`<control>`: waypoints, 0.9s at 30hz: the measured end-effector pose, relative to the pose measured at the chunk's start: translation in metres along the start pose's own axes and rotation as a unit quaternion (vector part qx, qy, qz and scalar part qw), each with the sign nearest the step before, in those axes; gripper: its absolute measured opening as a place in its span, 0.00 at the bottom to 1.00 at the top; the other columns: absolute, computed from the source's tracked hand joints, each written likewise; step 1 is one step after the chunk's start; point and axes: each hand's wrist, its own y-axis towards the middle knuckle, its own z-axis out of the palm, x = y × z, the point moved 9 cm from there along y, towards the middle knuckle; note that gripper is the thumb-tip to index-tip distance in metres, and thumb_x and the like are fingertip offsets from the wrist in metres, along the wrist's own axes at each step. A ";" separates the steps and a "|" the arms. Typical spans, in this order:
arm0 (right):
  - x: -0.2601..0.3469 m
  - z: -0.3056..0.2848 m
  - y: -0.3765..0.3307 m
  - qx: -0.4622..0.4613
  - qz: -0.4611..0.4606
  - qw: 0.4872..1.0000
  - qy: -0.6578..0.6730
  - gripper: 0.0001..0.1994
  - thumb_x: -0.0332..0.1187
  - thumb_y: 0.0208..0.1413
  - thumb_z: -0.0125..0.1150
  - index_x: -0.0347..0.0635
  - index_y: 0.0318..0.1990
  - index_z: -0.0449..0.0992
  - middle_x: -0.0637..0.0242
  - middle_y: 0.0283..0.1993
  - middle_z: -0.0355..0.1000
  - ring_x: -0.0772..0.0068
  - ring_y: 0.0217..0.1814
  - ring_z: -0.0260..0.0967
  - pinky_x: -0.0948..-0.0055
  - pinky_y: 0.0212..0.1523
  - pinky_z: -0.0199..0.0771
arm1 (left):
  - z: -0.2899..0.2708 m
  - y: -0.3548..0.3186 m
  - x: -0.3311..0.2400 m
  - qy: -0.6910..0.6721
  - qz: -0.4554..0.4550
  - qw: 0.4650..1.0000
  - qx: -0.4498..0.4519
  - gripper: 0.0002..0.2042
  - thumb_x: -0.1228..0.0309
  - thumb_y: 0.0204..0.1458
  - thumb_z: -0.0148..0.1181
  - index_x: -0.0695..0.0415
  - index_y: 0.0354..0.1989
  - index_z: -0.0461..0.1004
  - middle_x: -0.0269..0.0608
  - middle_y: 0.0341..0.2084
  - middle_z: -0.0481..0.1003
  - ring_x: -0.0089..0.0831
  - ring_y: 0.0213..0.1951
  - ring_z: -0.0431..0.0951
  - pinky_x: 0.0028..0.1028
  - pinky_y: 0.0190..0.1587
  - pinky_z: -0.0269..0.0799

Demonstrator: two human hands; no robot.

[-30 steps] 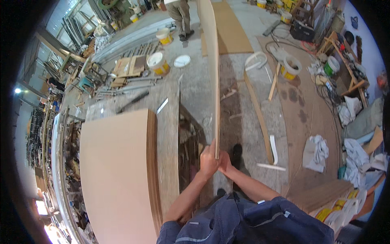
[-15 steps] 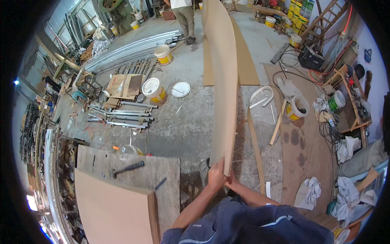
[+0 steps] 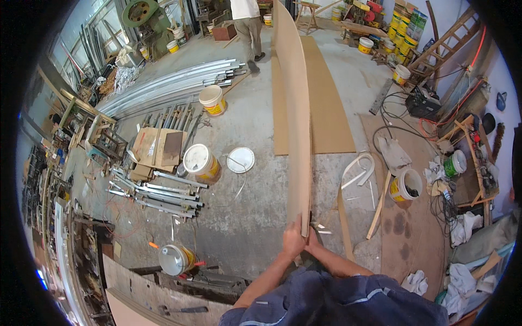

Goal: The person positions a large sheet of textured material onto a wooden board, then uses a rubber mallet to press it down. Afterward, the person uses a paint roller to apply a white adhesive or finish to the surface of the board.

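Left hand (image 3: 293, 242) and right hand (image 3: 312, 239) both clasp the near end of one tan panel (image 3: 296, 114), on edge, its long axis running from lower centre to top centre.

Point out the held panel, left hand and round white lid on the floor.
Held panel (image 3: 297, 119): head view, middle of its broad left face.
Left hand (image 3: 293, 242): head view, back of the hand.
Round white lid (image 3: 243, 157): head view, near the middle of its flat top.
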 end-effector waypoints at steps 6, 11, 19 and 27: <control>0.018 0.008 0.153 0.068 -0.040 0.979 -0.186 0.23 0.42 0.59 0.57 0.44 0.59 0.65 0.62 0.44 0.72 0.64 0.42 0.70 0.62 0.44 0.71 | 0.004 0.142 0.055 -0.010 0.015 1.000 -0.003 0.25 0.72 0.47 0.60 0.62 0.56 0.67 0.55 0.30 0.74 0.57 0.31 0.75 0.47 0.35 0.72; 0.102 -0.005 0.255 0.058 -0.152 0.984 0.078 0.21 0.42 0.61 0.56 0.45 0.58 0.65 0.63 0.50 0.68 0.64 0.51 0.67 0.61 0.50 0.69 | -0.004 0.262 0.064 0.007 -0.007 1.000 0.000 0.26 0.72 0.48 0.59 0.61 0.59 0.65 0.56 0.30 0.73 0.56 0.34 0.74 0.46 0.36 0.72; 0.062 -0.010 0.467 0.024 -0.006 0.994 -0.110 0.19 0.41 0.60 0.56 0.44 0.56 0.67 0.63 0.49 0.68 0.65 0.51 0.66 0.62 0.51 0.68 | 0.003 0.447 0.112 0.028 0.025 0.999 0.015 0.33 0.80 0.35 0.59 0.69 0.57 0.64 0.56 0.31 0.74 0.53 0.37 0.73 0.43 0.39 0.73; 0.020 -0.005 0.595 -0.007 0.085 0.988 -0.130 0.18 0.40 0.58 0.58 0.43 0.53 0.68 0.63 0.47 0.69 0.65 0.50 0.67 0.62 0.50 0.68 | 0.015 0.573 0.193 -0.030 -0.040 0.998 0.050 0.34 0.80 0.36 0.57 0.62 0.60 0.63 0.53 0.39 0.75 0.53 0.41 0.73 0.44 0.40 0.74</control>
